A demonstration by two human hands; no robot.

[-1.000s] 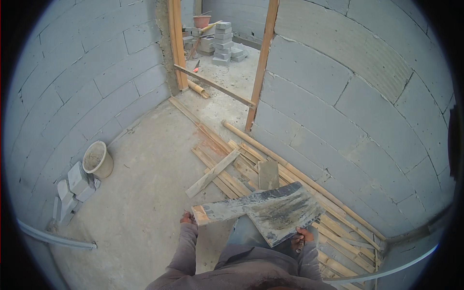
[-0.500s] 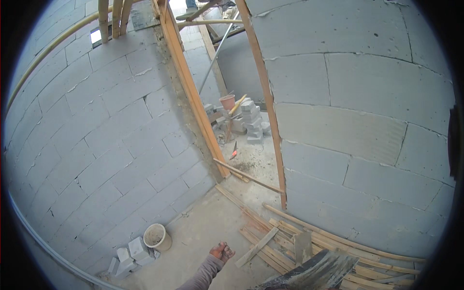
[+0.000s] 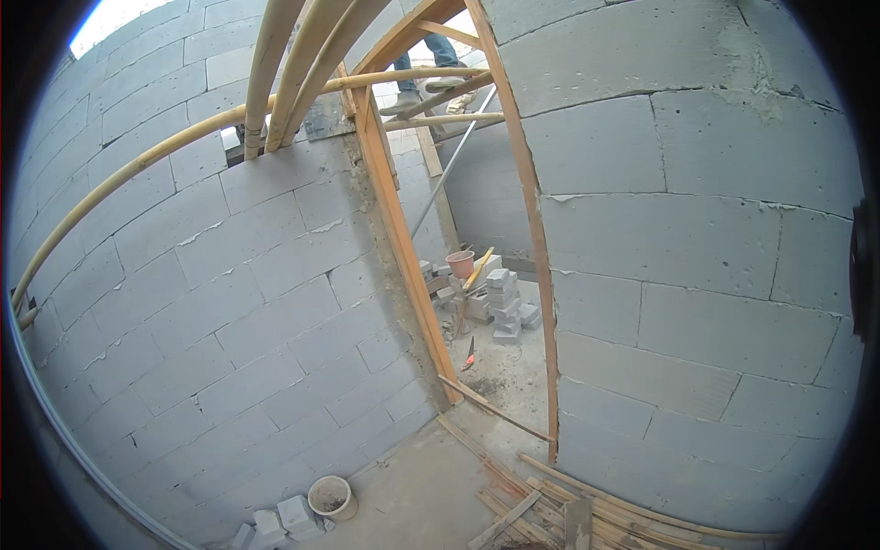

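Neither my left hand nor my right hand shows in the head view now, so what they hold is hidden. On the floor near the lower edge, a pale bucket (image 3: 346, 507) with greyish matter inside stands beside several light blocks (image 3: 296, 513). Long wooden strips (image 3: 632, 516) lie in a loose pile along the foot of the right wall, with a short flat board (image 3: 578, 524) upon them.
A wooden door frame (image 3: 403, 247) stands in the block wall (image 3: 247, 302), a thin strip (image 3: 495, 410) crossing its foot. Beyond it are stacked blocks (image 3: 502, 298), a pink bucket (image 3: 461, 265) and a red-handled tool (image 3: 469, 357). Overhead, poles (image 3: 275, 82) bear a person's feet (image 3: 403, 99).
The view has tilted up, so the floor and doorway sit lower and more poles and the person's legs show. My hand and sleeve and the dark board have left the lower edge.
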